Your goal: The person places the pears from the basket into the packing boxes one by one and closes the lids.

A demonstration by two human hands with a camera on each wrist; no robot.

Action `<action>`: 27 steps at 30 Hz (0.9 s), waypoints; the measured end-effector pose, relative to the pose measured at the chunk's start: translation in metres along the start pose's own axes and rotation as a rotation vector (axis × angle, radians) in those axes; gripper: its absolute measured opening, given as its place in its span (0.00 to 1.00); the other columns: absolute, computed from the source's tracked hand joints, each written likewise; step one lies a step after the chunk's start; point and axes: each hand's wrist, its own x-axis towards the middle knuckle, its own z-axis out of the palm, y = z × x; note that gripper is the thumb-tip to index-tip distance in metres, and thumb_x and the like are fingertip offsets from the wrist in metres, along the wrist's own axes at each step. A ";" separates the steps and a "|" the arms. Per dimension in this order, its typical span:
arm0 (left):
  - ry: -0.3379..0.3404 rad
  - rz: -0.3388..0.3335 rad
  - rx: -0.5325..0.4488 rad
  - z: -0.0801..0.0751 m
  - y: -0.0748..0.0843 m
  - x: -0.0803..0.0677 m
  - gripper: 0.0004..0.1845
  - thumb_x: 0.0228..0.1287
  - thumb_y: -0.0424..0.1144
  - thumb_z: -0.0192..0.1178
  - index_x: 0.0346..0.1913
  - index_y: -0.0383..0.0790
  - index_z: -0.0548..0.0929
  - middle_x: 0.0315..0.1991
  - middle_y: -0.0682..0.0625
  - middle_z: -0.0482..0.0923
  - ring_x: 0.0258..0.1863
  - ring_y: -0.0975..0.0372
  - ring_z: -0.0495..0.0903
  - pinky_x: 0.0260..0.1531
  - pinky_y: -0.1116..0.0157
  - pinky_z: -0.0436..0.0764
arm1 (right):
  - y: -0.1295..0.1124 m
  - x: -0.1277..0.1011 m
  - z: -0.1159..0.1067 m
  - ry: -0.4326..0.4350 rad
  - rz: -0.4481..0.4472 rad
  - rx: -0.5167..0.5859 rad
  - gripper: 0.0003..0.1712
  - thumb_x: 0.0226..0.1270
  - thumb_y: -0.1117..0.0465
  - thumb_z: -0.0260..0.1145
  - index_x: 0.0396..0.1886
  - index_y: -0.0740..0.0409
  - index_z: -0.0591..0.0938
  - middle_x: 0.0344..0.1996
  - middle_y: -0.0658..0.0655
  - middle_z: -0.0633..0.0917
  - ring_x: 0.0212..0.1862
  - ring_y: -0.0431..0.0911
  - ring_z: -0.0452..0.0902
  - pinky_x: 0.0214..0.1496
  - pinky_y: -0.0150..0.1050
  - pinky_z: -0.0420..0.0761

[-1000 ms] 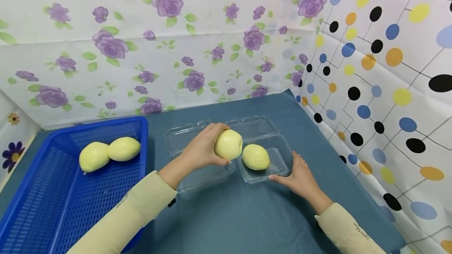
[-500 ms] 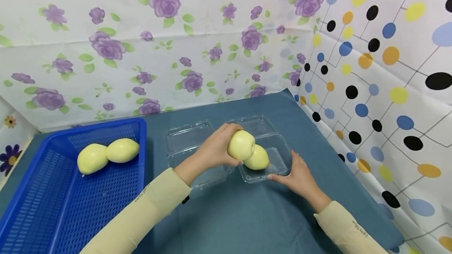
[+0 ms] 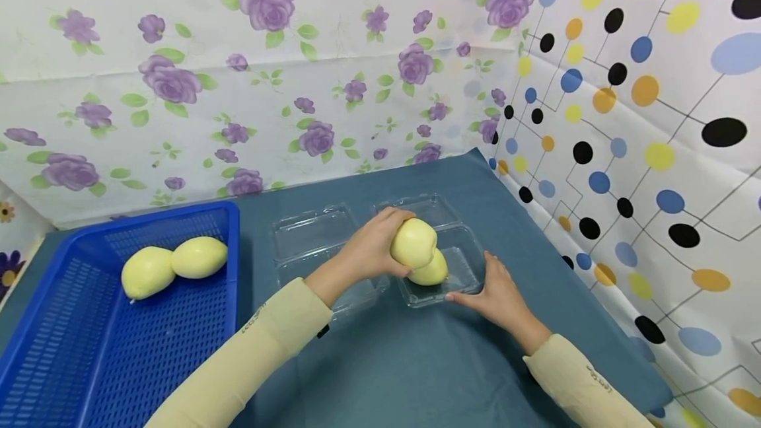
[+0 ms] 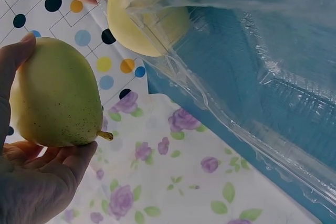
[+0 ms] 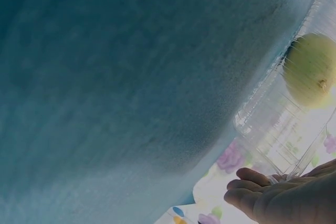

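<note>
Left hand (image 3: pixel 362 253) grips a pear (image 3: pixel 413 243) above the clear tray (image 3: pixel 470 263), over the pear inside (image 3: pixel 431 273). Right hand (image 3: pixel 496 292), fingers straight, steadies the tray's edge. Risk: the pear lands on its neighbour and rolls out; the light tray skids.

We see our left hand (image 4: pixel 37 182) holding a speckled pear (image 4: pixel 55 95), with a second pear (image 4: pixel 144 17) behind the clear plastic container (image 4: pixel 252 93).

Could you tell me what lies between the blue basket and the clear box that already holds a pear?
In the head view, a second clear box, empty and open, lies between the blue basket and the pear's box.
</note>
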 end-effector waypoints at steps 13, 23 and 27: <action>-0.028 0.047 0.002 0.014 0.003 0.014 0.45 0.41 0.38 0.78 0.65 0.38 0.68 0.59 0.40 0.66 0.56 0.50 0.73 0.52 0.51 0.77 | 0.003 0.000 0.001 -0.005 0.006 0.024 0.71 0.45 0.33 0.72 0.72 0.73 0.47 0.69 0.77 0.55 0.68 0.71 0.54 0.61 0.66 0.65; 0.002 0.113 0.096 0.026 0.007 0.024 0.43 0.40 0.40 0.78 0.64 0.39 0.70 0.57 0.43 0.72 0.56 0.49 0.71 0.54 0.51 0.75 | 0.001 0.000 0.002 0.022 -0.007 0.044 0.69 0.45 0.36 0.74 0.72 0.73 0.49 0.68 0.76 0.58 0.67 0.70 0.56 0.61 0.66 0.66; 0.022 0.123 0.137 0.031 0.009 0.028 0.43 0.39 0.41 0.79 0.63 0.40 0.71 0.57 0.44 0.73 0.55 0.49 0.70 0.54 0.51 0.75 | 0.001 0.000 0.000 0.021 -0.003 0.050 0.69 0.45 0.36 0.75 0.72 0.73 0.49 0.68 0.75 0.58 0.68 0.70 0.56 0.61 0.66 0.65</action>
